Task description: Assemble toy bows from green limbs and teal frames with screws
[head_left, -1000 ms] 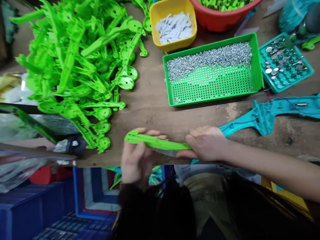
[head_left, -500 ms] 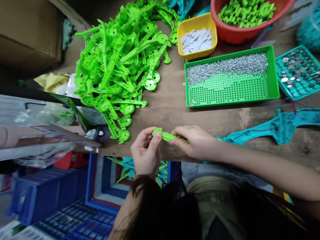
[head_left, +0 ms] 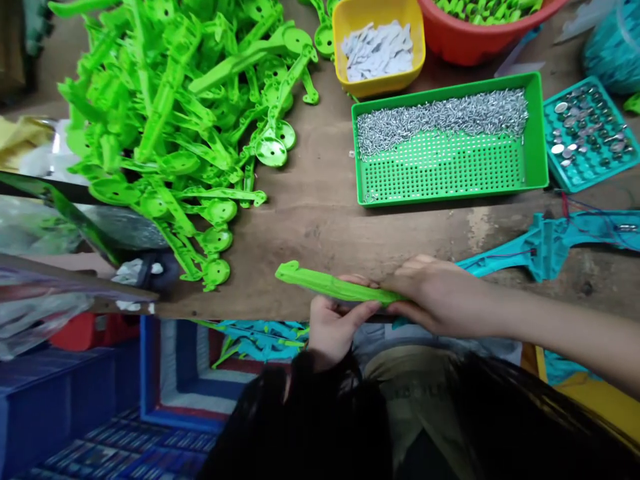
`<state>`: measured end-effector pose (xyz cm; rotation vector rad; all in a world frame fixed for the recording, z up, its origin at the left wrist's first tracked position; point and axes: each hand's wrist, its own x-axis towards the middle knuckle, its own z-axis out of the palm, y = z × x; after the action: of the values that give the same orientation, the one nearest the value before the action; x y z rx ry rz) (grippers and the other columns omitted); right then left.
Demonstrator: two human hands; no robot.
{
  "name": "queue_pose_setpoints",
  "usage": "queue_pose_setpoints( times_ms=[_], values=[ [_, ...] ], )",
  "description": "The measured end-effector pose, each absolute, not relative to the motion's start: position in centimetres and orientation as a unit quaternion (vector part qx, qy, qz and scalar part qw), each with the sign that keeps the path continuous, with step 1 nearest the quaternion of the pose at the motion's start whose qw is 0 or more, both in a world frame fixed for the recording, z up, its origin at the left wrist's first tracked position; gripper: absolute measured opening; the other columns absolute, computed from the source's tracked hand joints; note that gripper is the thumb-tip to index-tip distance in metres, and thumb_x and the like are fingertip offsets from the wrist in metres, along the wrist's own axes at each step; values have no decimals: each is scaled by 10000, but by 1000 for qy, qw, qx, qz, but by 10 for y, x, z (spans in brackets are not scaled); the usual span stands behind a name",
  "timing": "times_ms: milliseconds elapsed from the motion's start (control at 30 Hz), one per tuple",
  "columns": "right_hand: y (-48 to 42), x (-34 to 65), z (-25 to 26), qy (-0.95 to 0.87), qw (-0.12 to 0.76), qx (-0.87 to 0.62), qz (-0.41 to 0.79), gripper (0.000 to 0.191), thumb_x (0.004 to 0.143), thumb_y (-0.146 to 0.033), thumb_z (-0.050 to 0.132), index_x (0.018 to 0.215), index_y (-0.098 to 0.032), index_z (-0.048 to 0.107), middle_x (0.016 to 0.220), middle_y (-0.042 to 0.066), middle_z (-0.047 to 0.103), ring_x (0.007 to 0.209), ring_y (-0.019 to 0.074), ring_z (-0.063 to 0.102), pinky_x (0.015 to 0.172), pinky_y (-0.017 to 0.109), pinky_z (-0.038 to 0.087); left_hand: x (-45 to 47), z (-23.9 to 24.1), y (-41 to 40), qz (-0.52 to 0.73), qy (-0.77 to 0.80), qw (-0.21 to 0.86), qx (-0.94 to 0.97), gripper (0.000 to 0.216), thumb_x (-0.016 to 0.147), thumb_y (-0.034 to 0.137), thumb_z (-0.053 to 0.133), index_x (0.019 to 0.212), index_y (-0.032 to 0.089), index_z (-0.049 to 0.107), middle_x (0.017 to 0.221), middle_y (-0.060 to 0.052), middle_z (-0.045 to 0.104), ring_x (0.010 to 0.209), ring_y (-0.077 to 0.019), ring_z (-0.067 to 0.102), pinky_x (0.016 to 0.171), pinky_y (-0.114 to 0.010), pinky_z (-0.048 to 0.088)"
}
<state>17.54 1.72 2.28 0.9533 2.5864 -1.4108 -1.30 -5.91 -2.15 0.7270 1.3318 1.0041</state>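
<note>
A long bright-green plastic part [head_left: 320, 283] is held between both hands above the table's front edge, its narrow end pointing left. My left hand [head_left: 334, 327] is closed round its middle, thumb along the near side. Closed at the right end of the same part is my right hand [head_left: 433, 297], which covers that end. To the left lies a big heap of green plastic parts [head_left: 170, 120], arms with round discs. A turquoise plastic piece [head_left: 543, 247] with thin wires rests on the table to the right of my right hand.
A green perforated tray [head_left: 450, 170] holds small metal screws. Behind it stand a yellow tub [head_left: 380, 87] of white pieces and a red bowl [head_left: 465, 47] of green pieces. A turquoise tray [head_left: 575, 177] carries round metal bits. Below the edge sits a blue crate [head_left: 150, 373].
My left hand has slid right along the green part, from its left end to its middle, baring that end. The camera view has shifted, so the heap and trays sit further left.
</note>
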Motion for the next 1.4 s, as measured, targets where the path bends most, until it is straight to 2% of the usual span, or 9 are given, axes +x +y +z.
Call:
queue_pose_setpoints(
  times_ms=[233, 400, 533, 733, 1033, 1133, 1233, 1300, 1400],
  values=[
    [20, 172, 26, 805, -3, 333, -491, 134, 857, -239, 573, 849, -166, 686, 818, 47, 690, 823, 176, 608, 802, 325, 400, -1, -10, -58, 465, 592, 564, 338, 212, 653, 225, 814, 814, 169, 690, 767, -37, 726, 680, -178, 691, 641, -287, 588],
    [23, 178, 28, 802, -7, 321, -503, 146, 870, -266, 586, 909, -175, 693, 846, 41, 701, 831, 162, 618, 837, 317, 400, -13, 4, -55, 459, 593, 574, 330, 261, 648, 240, 827, 866, 180, 696, 842, -52, 730, 797, -196, 703, 734, -306, 593],
    [20, 174, 31, 813, 18, 318, -487, 179, 875, -304, 596, 964, -174, 681, 883, 56, 702, 851, 193, 621, 817, 333, 408, -40, 8, -42, 527, 539, 552, 357, 231, 656, 290, 820, 843, 198, 719, 838, -35, 701, 731, -185, 695, 679, -317, 602],
    [12, 151, 28, 787, -85, 330, -514, 184, 915, -323, 550, 945, -167, 644, 876, 46, 667, 851, 168, 590, 786, 304, 404, -50, 7, -39, 523, 559, 512, 389, 197, 637, 314, 826, 759, 201, 720, 777, -28, 690, 675, -192, 685, 620, -332, 601],
    [21, 154, 33, 759, -61, 311, -569, 118, 869, -277, 632, 920, -185, 685, 871, 24, 688, 852, 152, 606, 744, 261, 417, -68, 25, -35, 499, 494, 575, 421, 202, 771, 375, 734, 857, 192, 726, 824, -83, 746, 781, -227, 718, 741, -395, 610],
    [15, 156, 33, 792, -35, 320, -518, 194, 896, -330, 591, 1012, -211, 692, 947, 34, 721, 898, 175, 633, 810, 296, 412, -60, 22, -36, 527, 504, 556, 400, 190, 763, 366, 747, 809, 186, 708, 794, -60, 736, 758, -206, 713, 737, -377, 603],
    [0, 157, 31, 835, -47, 353, -420, 230, 907, -322, 566, 1012, -151, 679, 947, 91, 723, 906, 215, 641, 865, 360, 394, -44, 11, -44, 521, 505, 584, 365, 378, 653, 429, 822, 924, 199, 692, 934, -60, 724, 834, -211, 703, 774, -374, 589],
    [-11, 158, 30, 841, -70, 370, -388, 223, 913, -294, 551, 1001, -132, 675, 939, 107, 723, 906, 221, 642, 881, 379, 388, -32, 4, -52, 482, 511, 599, 385, 434, 586, 380, 867, 939, 191, 699, 999, -67, 702, 897, -206, 679, 824, -344, 565],
    [-19, 162, 30, 823, -99, 366, -422, 234, 920, -289, 545, 1073, -163, 670, 1024, 84, 728, 955, 206, 641, 908, 365, 383, -23, -2, -60, 445, 536, 582, 419, 246, 632, 246, 837, 838, 180, 718, 924, -56, 689, 905, -185, 650, 866, -310, 524]
  ],
)
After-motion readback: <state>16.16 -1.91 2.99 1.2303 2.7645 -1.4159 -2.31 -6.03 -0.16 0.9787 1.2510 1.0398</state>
